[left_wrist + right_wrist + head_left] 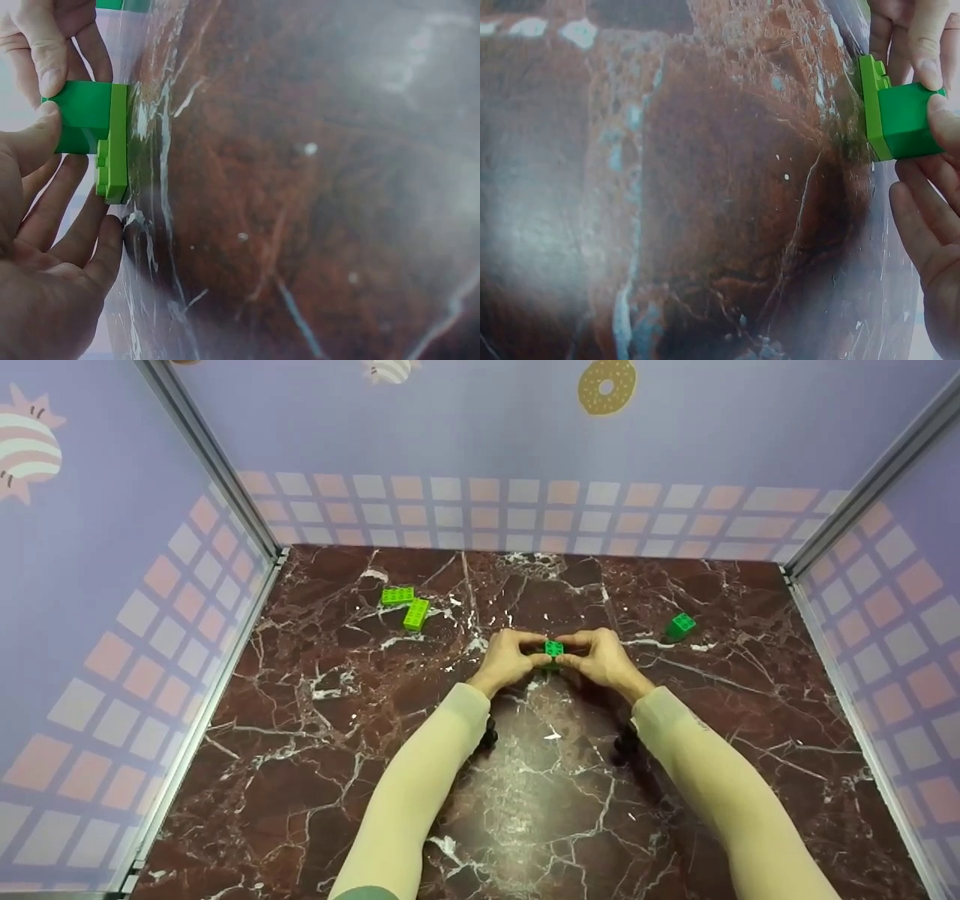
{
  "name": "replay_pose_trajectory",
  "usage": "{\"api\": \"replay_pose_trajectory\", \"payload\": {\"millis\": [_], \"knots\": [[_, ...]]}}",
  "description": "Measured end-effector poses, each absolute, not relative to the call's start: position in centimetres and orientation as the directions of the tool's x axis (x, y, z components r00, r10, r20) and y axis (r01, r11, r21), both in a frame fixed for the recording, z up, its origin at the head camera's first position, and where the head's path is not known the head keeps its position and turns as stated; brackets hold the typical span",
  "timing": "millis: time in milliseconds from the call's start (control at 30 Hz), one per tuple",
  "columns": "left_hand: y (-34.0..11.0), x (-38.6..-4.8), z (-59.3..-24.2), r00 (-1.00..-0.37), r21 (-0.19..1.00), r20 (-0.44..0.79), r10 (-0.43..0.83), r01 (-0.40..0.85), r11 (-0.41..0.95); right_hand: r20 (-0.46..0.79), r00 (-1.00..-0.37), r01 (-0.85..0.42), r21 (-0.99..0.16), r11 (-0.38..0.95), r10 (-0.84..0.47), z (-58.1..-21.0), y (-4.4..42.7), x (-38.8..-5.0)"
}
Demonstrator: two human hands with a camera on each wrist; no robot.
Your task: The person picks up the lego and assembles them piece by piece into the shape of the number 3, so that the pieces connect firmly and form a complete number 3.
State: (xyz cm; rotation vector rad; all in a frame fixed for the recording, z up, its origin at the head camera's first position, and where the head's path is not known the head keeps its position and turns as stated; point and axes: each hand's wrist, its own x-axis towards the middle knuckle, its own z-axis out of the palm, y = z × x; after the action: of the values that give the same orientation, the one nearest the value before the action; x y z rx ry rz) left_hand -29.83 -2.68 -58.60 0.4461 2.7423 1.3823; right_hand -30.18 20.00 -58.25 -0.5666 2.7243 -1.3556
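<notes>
Both hands meet around a dark green toy building brick (pixel 553 648) near the middle of the table. My left hand (pixel 506 661) pinches it from the left, and my right hand (pixel 601 660) pinches it from the right. Under it lies a flat light green building brick (pixel 118 169), with its bare studs on the left-hand side. The dark green brick (pixel 911 120) stands upright over the other end, touching it. Whether the two are fully pressed together, I cannot tell. In the left wrist view, fingers partly cover the dark green brick's far side.
Two light green bricks (pixel 398 595) (pixel 416 615) lie close together at the back left. Another dark green brick (pixel 681 625) sits at the right. The dark red marbled table (pixel 330 780) is bounded by patterned walls (pixel 480 427) at the back and both sides.
</notes>
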Motion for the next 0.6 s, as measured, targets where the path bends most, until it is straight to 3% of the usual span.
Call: {"api": "replay_pose_trajectory", "payload": {"millis": [600], "knots": [[-3.6,-29.5,-58.0,-0.962,0.814,0.079,0.26,0.213,0.541,0.029,-0.941,-0.218,-0.815,0.537,-0.338,-57.7,19.9,-30.2]]}}
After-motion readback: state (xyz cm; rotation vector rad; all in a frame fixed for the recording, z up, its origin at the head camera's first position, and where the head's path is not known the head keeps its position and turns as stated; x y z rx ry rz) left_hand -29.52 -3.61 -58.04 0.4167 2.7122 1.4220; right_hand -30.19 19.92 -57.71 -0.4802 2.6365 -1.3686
